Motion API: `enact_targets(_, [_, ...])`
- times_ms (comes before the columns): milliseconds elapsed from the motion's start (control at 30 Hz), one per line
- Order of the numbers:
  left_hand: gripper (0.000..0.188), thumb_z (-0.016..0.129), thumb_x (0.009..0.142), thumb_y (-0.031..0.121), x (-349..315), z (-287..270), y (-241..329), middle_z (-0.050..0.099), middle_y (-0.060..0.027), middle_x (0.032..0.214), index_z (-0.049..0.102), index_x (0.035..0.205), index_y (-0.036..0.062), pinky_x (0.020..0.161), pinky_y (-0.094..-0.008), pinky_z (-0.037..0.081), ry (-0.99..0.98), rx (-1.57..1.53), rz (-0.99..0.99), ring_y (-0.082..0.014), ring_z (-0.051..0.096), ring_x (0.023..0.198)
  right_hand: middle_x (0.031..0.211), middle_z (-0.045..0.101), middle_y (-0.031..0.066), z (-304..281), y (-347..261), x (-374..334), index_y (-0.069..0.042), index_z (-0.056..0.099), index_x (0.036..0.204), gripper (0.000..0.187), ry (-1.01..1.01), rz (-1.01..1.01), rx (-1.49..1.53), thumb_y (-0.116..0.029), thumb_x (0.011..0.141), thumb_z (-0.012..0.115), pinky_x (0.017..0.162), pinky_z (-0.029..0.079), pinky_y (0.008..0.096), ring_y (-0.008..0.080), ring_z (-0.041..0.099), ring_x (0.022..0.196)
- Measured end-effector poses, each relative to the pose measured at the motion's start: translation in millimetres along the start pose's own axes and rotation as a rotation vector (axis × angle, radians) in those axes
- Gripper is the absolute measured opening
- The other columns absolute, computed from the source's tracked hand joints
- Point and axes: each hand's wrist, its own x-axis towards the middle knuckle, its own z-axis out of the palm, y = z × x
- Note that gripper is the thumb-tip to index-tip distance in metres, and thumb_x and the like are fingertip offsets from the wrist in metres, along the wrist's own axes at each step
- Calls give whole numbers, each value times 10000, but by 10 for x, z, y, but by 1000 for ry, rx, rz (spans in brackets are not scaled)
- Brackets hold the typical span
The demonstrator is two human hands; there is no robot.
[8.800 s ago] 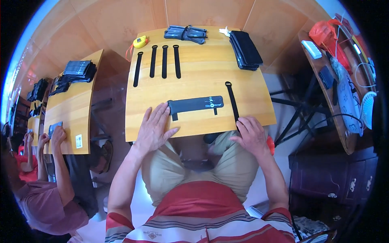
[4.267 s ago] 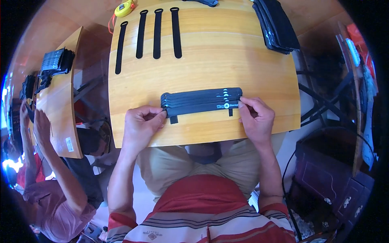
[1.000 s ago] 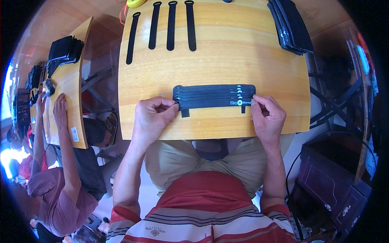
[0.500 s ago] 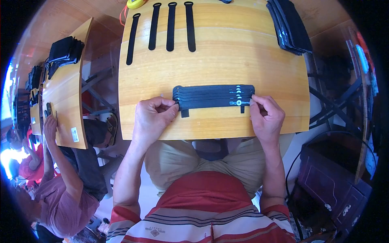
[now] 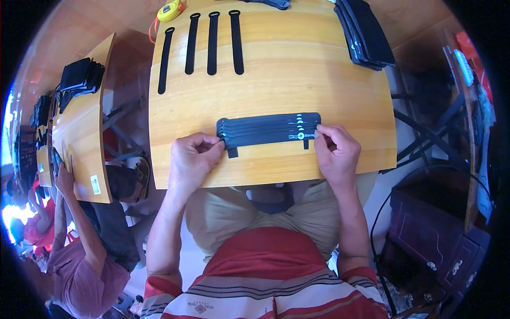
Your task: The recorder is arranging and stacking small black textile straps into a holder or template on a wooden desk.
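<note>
Several black hook-and-loop straps [image 5: 260, 132] lie overlapped in stepped rows near the table's front edge, with white printing toward their right end. My left hand [image 5: 192, 162] is closed in a pinch at the left end of the lowest strap. At the opposite end my right hand [image 5: 338, 154] pinches the strap's right edge between thumb and fingers. Two short black tabs stick out below the bundle, a left tab [image 5: 232, 153] and a right tab [image 5: 306, 144]. The fingertips cover the strap ends.
Several single black straps with looped ends [image 5: 213, 45] lie spaced apart at the far left. Beside them is a yellow tape measure [image 5: 170, 10]. A pile of black straps [image 5: 366, 34] sits at the far right. Another person [image 5: 87, 260] works at a neighbouring table [image 5: 87, 133] on the left.
The whole view has shifted slightly, so the table's contents appear a little lower and further left. Both hands keep their pinch on the strap ends.
</note>
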Motion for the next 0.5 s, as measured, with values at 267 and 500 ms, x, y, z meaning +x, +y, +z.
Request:
enact_targets(267, [101,779,907,74,-5,8,34,696,-8,688,782,920,-27,560,-236,484,-4,-6,25,-43,587,598,790,685,142,-7,-2,-1,29,726,949,78,-19,2,-18,31,870,723,594,520,342,235,673,646])
enact_targets(500, [102,780,902,71,-8,2,35,697,-18,683,781,917,-30,558,-240,490,-4,5,26,-50,594,593,806,684,143,-8,-1,-11,22,718,952,78,-21,-26,-65,29,874,720,603,525,354,247,676,659])
